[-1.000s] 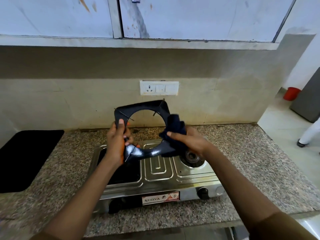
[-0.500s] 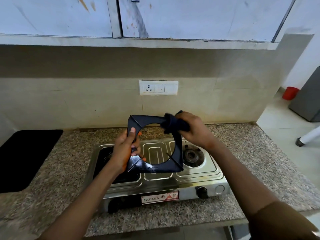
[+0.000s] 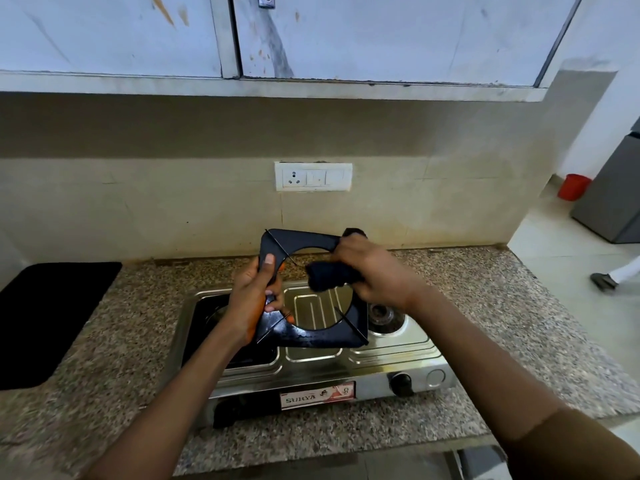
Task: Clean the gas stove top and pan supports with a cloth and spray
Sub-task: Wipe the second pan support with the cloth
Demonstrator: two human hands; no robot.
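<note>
A black square pan support (image 3: 311, 337) with a round opening is held upright above the steel gas stove (image 3: 381, 358). My left hand (image 3: 252, 299) grips its left side. My right hand (image 3: 374, 271) is closed on a dark blue cloth (image 3: 327, 275) and presses it against the support's upper right part. The stove's right burner (image 3: 382, 311) lies bare below. A second black support sits over the left burner (image 3: 211, 313), mostly hidden by my left arm. No spray bottle is in view.
The stove sits on a speckled granite counter (image 3: 502, 341). A black mat (image 3: 45, 320) lies at the left. A wall socket (image 3: 313, 176) is behind. At the right, a grey appliance (image 3: 613, 202), a red bucket (image 3: 573, 187) and a person's foot (image 3: 604, 280) on the floor.
The pan support has been turned from a tilted, raised pose to a more upright one. My right hand with the cloth has shifted along the support's top right corner.
</note>
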